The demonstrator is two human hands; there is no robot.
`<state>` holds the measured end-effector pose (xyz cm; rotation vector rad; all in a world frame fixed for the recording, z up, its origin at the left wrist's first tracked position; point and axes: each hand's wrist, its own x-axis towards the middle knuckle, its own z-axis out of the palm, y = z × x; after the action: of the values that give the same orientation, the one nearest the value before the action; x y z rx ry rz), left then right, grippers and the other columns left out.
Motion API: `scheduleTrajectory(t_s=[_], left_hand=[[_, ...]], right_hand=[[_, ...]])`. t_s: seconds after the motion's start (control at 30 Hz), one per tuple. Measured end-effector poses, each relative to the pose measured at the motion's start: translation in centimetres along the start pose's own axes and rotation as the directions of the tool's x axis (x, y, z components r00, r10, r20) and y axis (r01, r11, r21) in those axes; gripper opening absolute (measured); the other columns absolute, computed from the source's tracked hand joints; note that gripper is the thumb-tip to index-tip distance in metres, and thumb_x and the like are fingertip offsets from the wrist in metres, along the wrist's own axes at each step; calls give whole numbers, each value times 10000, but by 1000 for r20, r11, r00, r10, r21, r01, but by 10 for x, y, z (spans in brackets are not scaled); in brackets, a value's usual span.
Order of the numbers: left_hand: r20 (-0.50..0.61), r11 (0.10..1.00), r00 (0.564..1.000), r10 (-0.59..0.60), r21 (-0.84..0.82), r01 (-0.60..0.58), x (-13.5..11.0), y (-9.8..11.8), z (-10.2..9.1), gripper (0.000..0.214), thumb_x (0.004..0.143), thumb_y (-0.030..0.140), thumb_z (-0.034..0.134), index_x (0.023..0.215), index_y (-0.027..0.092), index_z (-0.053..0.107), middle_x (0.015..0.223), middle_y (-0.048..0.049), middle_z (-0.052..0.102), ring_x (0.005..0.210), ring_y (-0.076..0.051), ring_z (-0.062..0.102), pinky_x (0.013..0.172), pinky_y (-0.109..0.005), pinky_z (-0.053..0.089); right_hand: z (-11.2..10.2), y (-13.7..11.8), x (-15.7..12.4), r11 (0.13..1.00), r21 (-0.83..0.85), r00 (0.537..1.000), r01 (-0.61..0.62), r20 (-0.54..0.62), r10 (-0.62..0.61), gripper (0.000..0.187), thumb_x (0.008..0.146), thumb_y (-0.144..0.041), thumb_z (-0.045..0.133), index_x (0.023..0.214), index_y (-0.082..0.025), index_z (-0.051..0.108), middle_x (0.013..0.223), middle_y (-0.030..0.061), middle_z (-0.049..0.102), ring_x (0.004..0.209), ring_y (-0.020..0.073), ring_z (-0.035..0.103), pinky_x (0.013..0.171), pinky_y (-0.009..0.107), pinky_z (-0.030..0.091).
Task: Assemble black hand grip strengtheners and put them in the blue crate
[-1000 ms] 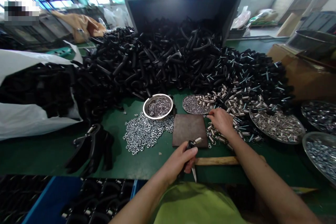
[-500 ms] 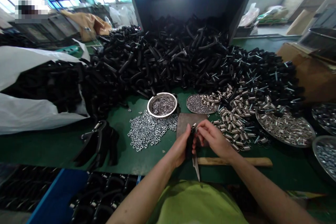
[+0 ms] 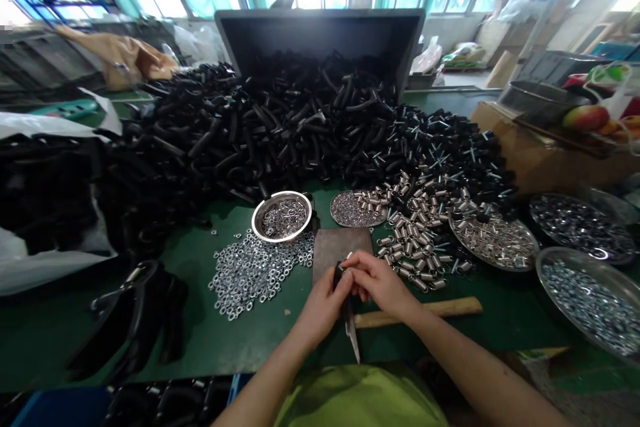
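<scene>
My left hand [image 3: 320,303] is closed round a black plastic part [image 3: 340,273], mostly covered by my fingers. My right hand [image 3: 385,283] has its fingers bent against the upper end of that part; what they pinch there is hidden. Both hands are together at the near edge of a flat grey metal block [image 3: 333,247]. Below them a pointed metal blade [image 3: 353,337] lies towards my lap, its other end out of sight under the hands. Beside it, a wooden handle [image 3: 435,310] reaches to the right under my right wrist.
Loose nuts [image 3: 250,273] are spread left of the block, near a round bowl [image 3: 257,223] of small metal pieces. Metal springs [image 3: 413,233] lie to the right, before several metal dishes. Black curved parts [image 3: 280,127] are heaped behind, spilling from a grey bin [image 3: 320,33].
The view has swung to the right and up. My hands have drawn closer together, and my right fingers now cover the top of the black part, where a shiny metal end showed before.
</scene>
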<state>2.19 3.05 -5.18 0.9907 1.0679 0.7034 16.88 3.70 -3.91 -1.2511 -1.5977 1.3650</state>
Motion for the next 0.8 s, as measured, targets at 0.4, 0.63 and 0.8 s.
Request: scheduleTrajectory(t_s=[0.4,0.63,0.8], left_hand=[[29,891,970,-240,-390,232,-1,-10,-15,518,751,628,536,896,132,553,656,35,404,493,-35,323,389,-136,202],[-9,822,975,-221,-541,181,8,-8,-14,523,793,646,443,841,134,545,670,3,484,502,-61,401,397,-155,286],[81,599,959,-270,-766,233,18,-2,-20,241,825,351,481,713,139,494,572,12,445,456,-59,382,408,-153,287]], right_hand=[[-175,10,64,388,-773,807,-501,-579,-112,292,891,-228,401,1067,-96,593,1120,254,545,1075,353,497,792,451,401],[-198,16,76,190,-722,729,-665,-683,-46,292,851,-224,463,1049,-59,600,914,247,634,898,352,612,720,444,439],[-184,6,61,185,-747,734,-639,-663,-147,310,834,-176,434,1058,-42,601,995,257,612,903,356,611,717,460,455]])
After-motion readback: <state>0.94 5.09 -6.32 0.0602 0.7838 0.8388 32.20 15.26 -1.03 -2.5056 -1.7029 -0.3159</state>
